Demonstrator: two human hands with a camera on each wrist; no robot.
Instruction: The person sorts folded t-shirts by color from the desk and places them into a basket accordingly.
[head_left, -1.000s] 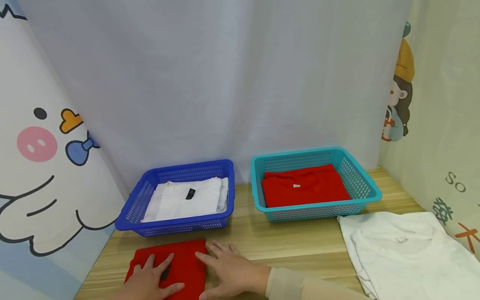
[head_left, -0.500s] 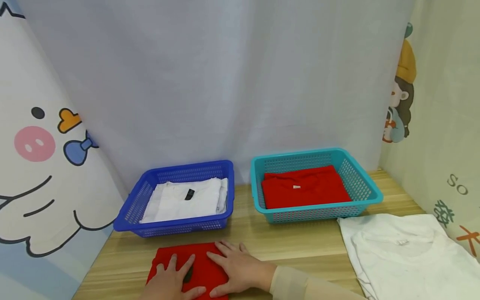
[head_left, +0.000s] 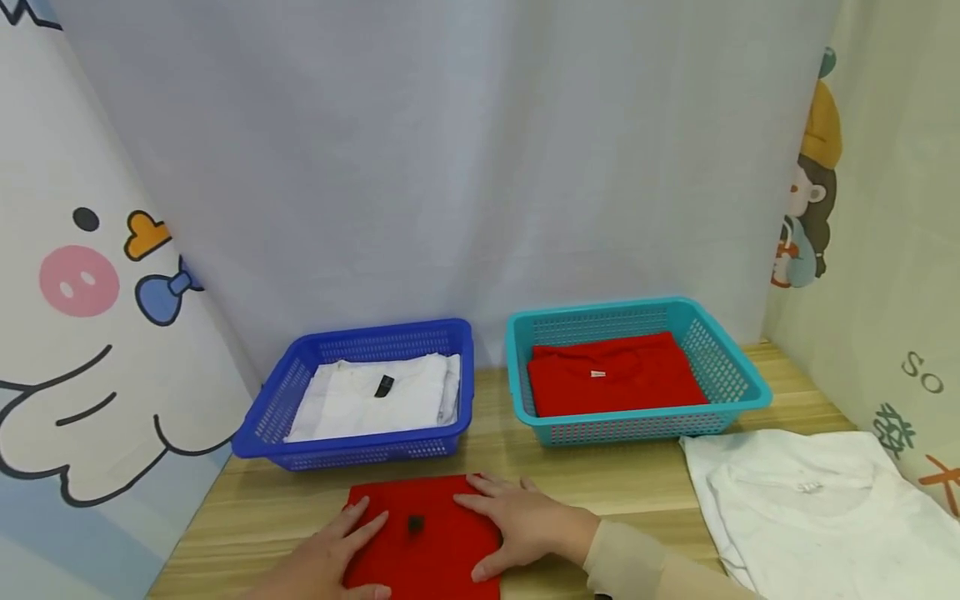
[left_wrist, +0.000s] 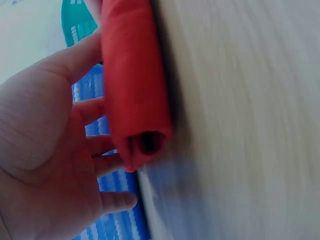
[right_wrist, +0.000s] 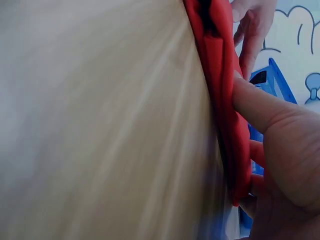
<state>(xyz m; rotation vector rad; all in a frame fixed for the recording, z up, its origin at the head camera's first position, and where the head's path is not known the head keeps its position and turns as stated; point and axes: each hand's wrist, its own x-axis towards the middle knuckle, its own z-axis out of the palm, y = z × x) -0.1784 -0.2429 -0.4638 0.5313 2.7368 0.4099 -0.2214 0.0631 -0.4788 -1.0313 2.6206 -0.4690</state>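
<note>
A folded red T-shirt (head_left: 431, 554) with a small dark neck label lies on the table near the front. My left hand (head_left: 326, 552) rests along its left side, fingers spread and nearly straight. On the opposite side, my right hand (head_left: 532, 527) touches the top and right edge with fingers extended. The left wrist view shows the rolled fold of the red T-shirt (left_wrist: 134, 75) beside my left fingers. In the right wrist view, the thumb of my right hand (right_wrist: 292, 145) lies against the layered edge. The shirt's nearest part is cut off by the head view's lower border.
Behind the shirt stands a blue basket (head_left: 360, 446) holding folded white shirts (head_left: 375, 408). To its right, a teal basket (head_left: 645, 425) holds folded red shirts (head_left: 615, 379). A white T-shirt (head_left: 817, 533) lies flat at the right of the wooden table (head_left: 600, 479).
The red T-shirt has slid to the right across the table, both hands moving with it. My left hand has shifted to its left side, uncovering the dark label.
</note>
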